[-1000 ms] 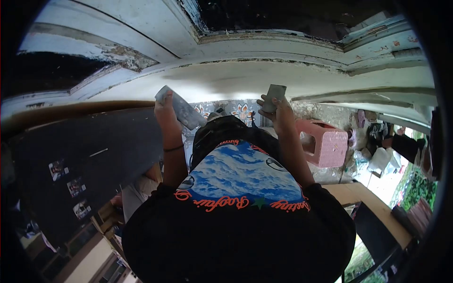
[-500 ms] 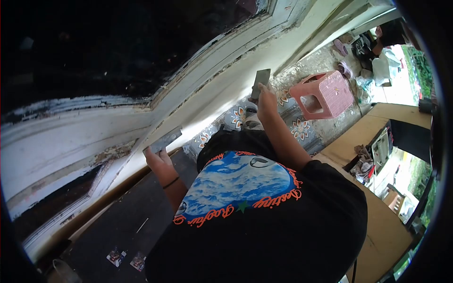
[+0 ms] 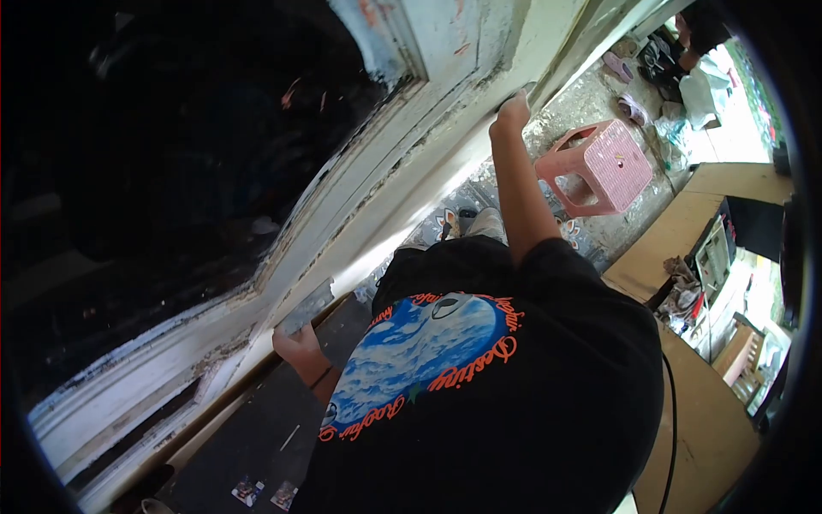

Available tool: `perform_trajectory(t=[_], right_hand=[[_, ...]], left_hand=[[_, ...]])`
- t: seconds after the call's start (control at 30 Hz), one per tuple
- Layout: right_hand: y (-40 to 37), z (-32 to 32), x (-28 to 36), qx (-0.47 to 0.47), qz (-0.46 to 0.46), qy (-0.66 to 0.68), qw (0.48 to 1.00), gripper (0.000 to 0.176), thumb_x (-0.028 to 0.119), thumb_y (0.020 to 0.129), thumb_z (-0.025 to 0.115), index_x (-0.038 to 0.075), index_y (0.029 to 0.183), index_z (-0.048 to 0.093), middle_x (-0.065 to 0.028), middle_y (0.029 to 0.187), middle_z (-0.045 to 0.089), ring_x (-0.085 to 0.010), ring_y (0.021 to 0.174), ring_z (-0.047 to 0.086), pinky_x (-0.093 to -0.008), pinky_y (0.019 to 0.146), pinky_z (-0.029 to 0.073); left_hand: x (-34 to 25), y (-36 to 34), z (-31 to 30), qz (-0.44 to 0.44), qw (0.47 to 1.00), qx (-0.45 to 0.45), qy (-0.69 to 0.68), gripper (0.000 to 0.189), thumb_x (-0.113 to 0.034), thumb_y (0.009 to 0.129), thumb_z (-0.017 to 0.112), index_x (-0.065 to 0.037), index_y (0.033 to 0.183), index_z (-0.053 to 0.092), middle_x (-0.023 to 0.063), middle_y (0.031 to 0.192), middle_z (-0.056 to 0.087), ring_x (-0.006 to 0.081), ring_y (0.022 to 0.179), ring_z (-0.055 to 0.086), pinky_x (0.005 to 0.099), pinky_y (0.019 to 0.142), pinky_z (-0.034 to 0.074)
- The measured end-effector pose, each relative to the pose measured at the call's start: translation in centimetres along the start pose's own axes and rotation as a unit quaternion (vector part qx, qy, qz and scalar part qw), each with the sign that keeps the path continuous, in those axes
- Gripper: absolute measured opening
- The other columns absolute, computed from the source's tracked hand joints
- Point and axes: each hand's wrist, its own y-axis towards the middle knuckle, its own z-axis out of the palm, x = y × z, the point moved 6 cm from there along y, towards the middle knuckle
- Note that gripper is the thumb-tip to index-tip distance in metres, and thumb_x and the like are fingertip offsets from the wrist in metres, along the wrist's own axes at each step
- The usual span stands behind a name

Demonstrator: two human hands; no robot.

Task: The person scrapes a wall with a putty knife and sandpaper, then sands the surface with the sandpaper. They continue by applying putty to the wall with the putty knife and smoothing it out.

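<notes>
My left hand [image 3: 300, 349] grips a wide, flat grey putty scraper [image 3: 306, 308], held low beside the white wall. Stretched far forward, my right hand [image 3: 514, 113] is closed on a second putty scraper [image 3: 530, 87]. Only a dark edge of that one shows, at the wall [image 3: 467, 141]; the rest is hidden by the hand and the viewing angle. Above the wall runs a worn white frame [image 3: 377, 163] with chipped, rough patches, around a dark pane.
A pink plastic stool [image 3: 616, 167] stands right of my right arm. Purple slippers [image 3: 634, 109] and bags lie beyond it, near another person's arm. A dark tabletop [image 3: 265, 437] is at lower left, a tan wooden desk [image 3: 655, 244] at right.
My right hand has moved forward and up to the wall with its scraper, which was held off the wall before. My left hand has shifted slightly lower in view. The camera view has turned.
</notes>
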Motion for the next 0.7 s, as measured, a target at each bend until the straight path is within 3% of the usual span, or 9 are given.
perform_trajectory(t=[0.07,0.1,0.13,0.2,0.27,0.33,0.5,0.6,0.7], right_hand=[[2.2,-1.1,0.1,-0.046,-0.007,-0.037,0.998,0.042,0.025,0.092,0.037,-0.009,0.11,0.053,-0.0166,0.107,0.058,-0.0246,0.095,0.056,-0.0323,0.084,0.043],[1.5,-1.3,0.3,-0.085,0.013,-0.08,0.993,0.042,0.026,0.091,0.038,-0.01,0.106,0.055,-0.0174,0.104,0.059,-0.026,0.094,0.057,-0.0327,0.083,0.043],[0.7,-1.1,0.2,-0.121,0.032,-0.119,0.985,0.043,0.027,0.09,0.039,-0.01,0.103,0.057,-0.0183,0.101,0.061,-0.0274,0.092,0.057,-0.0331,0.082,0.044],[-5.2,-0.2,1.3,-0.065,-0.072,-0.16,0.982,0.045,0.031,0.089,0.042,-0.01,0.102,0.057,-0.02,0.1,0.061,-0.0288,0.094,0.057,-0.0346,0.082,0.043],[-7.2,-0.6,0.6,-0.083,-0.086,-0.135,0.984,0.045,0.03,0.089,0.042,-0.01,0.101,0.058,-0.021,0.101,0.06,-0.0288,0.094,0.057,-0.0351,0.081,0.044],[-4.0,-0.7,1.5,-0.103,-0.04,-0.184,0.977,0.044,0.03,0.089,0.042,-0.01,0.101,0.058,-0.0207,0.103,0.06,-0.0289,0.094,0.057,-0.0353,0.08,0.044],[2.6,-3.2,-0.7,-0.177,0.11,-0.157,0.965,0.045,0.029,0.087,0.045,-0.011,0.106,0.054,-0.0213,0.109,0.057,-0.0305,0.096,0.057,-0.037,0.08,0.044],[-0.3,-4.0,-2.4,-0.075,0.005,-0.18,0.981,0.047,0.029,0.086,0.047,-0.013,0.108,0.052,-0.0221,0.112,0.056,-0.0303,0.097,0.057,-0.0362,0.082,0.044],[-0.1,-4.0,-1.4,-0.114,0.029,-0.173,0.978,0.048,0.028,0.085,0.048,-0.013,0.108,0.052,-0.0222,0.113,0.055,-0.0293,0.097,0.056,-0.035,0.083,0.043]], left_hand=[[5.9,1.0,-0.3,-0.052,0.965,0.01,-0.258,0.028,0.004,0.068,0.065,0.009,0.095,0.059,0.0145,0.094,0.063,0.0216,0.086,0.062,0.033,0.08,0.048],[3.8,0.4,-0.4,-0.049,0.989,-0.015,-0.137,0.029,0.002,0.066,0.066,0.009,0.094,0.06,0.0151,0.093,0.063,0.0216,0.085,0.062,0.0328,0.079,0.049],[1.7,0.3,0.1,-0.043,0.989,-0.011,-0.14,0.029,0.002,0.066,0.066,0.009,0.094,0.06,0.0151,0.093,0.063,0.0216,0.085,0.062,0.0328,0.079,0.049],[-1.7,0.1,0.1,0.012,1.0,-0.021,0.015,0.032,0.002,0.066,0.067,0.009,0.096,0.059,0.0152,0.093,0.063,0.022,0.085,0.062,0.0326,0.079,0.048],[-2.9,0.5,0.6,0.003,0.998,-0.043,-0.05,0.037,0.002,0.062,0.07,0.007,0.097,0.06,0.0141,0.091,0.064,0.0232,0.082,0.063,0.0315,0.077,0.049],[-4.1,0.8,1.6,0.042,0.988,0.03,0.147,0.042,-0.016,0.075,0.062,0.005,0.111,0.054,0.0171,0.106,0.059,0.0289,0.095,0.06,0.0388,0.084,0.047],[-4.1,1.9,1.7,0.007,0.996,0.02,0.088,0.042,-0.017,0.076,0.059,0.004,0.112,0.053,0.0171,0.108,0.058,0.0294,0.097,0.059,0.0399,0.085,0.046],[-4.4,2.6,3.0,-0.025,0.999,0.007,0.031,0.043,-0.019,0.077,0.058,0.004,0.113,0.053,0.0172,0.109,0.057,0.0297,0.098,0.058,0.0407,0.086,0.045],[-4.0,2.2,3.9,-0.064,0.998,-0.007,-0.018,0.043,-0.02,0.078,0.056,0.004,0.114,0.052,0.0172,0.111,0.057,0.0301,0.099,0.057,0.0415,0.087,0.045]])
